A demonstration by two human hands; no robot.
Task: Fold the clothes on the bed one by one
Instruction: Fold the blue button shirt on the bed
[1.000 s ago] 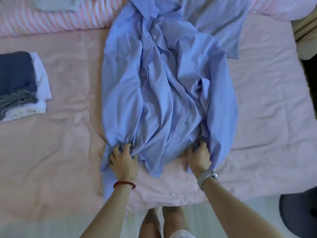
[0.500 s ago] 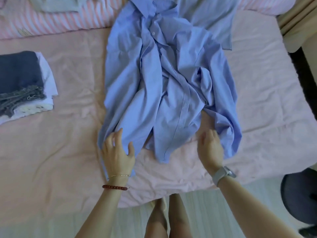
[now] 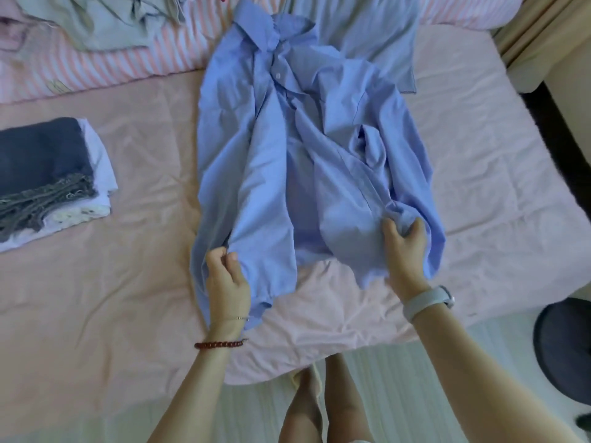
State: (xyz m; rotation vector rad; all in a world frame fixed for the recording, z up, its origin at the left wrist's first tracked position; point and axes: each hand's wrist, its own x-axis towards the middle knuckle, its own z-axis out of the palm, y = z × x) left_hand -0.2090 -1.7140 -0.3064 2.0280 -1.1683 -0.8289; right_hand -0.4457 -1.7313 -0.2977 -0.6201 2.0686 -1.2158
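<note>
Shirt (image 3: 307,161), pale blue and buttoned down the front, lies spread lengthwise across the middle of our bed (image 3: 499,174), collar toward the far side and hem toward us. It is rumpled, with loose folds bunched on its right half and one sleeve lying over the striped duvet (image 3: 134,62) at the far edge.

Our left hand (image 3: 225,279) grips the shirt's lower left edge, fingers curled around a fold of fabric with the thumb pressed on top. Our right hand (image 3: 404,247) grips the bunched cloth at the lower right, fingers and thumb closed around a gathered lump of it. Both hands are near the hem, well apart from each other, with the open front panels between them.

A red bead bracelet (image 3: 219,344) circles our left wrist and a pale watch (image 3: 428,300) our right.

On the left of the bed sits a stack of folded clothes (image 3: 48,177), dark on top. A grey garment (image 3: 102,20) lies crumpled on the duvet at the far left.
</note>
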